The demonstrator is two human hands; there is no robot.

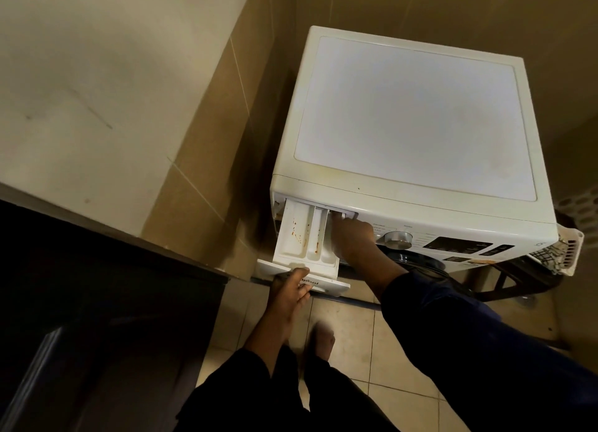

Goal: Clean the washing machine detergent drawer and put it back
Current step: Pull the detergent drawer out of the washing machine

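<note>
The white detergent drawer (299, 237) sticks far out of the washing machine (414, 114) at its upper left front. Three compartments show, with orange-brown stains in the left and middle ones. My left hand (291, 291) grips the drawer's front panel from below, thumb on its top edge. My right hand (351, 237) reaches into the right compartment, with its fingers pressed down at the back near the slot; the fingertips are partly hidden.
A tiled wall and a dark counter (97, 286) stand close on the left. A white laundry basket (563, 253) with cloth sits right of the machine. The control knob (398, 239) is beside my right wrist. Beige floor tiles and my foot lie below.
</note>
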